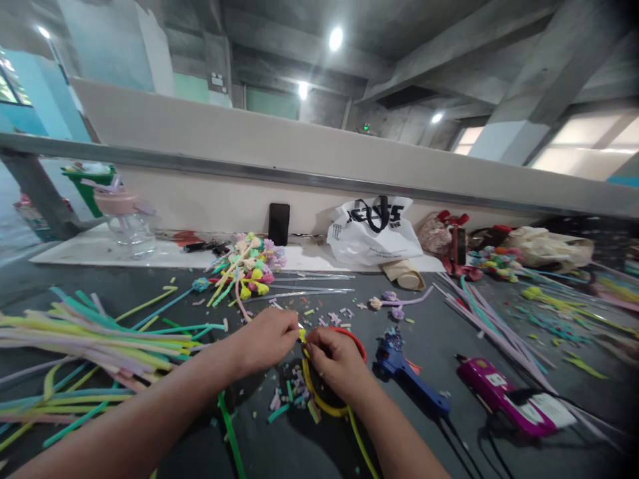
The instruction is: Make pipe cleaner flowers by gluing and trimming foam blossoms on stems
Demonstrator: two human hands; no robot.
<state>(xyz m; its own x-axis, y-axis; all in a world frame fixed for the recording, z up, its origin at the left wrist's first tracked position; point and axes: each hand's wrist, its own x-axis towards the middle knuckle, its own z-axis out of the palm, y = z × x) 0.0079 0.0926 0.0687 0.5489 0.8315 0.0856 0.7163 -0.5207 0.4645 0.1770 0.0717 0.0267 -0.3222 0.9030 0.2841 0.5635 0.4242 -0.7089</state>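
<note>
My left hand [267,338] is closed in a pinch, its fingertips near a small yellow piece [301,334]. What it grips is mostly hidden by the fingers. Close beside it, my right hand [335,359] is also closed, with thumb and finger pinching the yellow piece, which looks like the end of a yellow pipe cleaner [362,442]. A round thing with a red rim [358,342] and a yellow curve shows behind and below the right hand; its kind is unclear. Short pipe cleaner clippings [289,392] lie under the hands.
Long pastel pipe cleaners [100,346] are heaped at left. Finished fuzzy flowers [254,266] lie behind the hands, a purple one [394,303] to the right. A blue glue gun [412,379] and a magenta corded device [504,392] lie at right. A phone [279,224] and white bag [372,233] stand behind.
</note>
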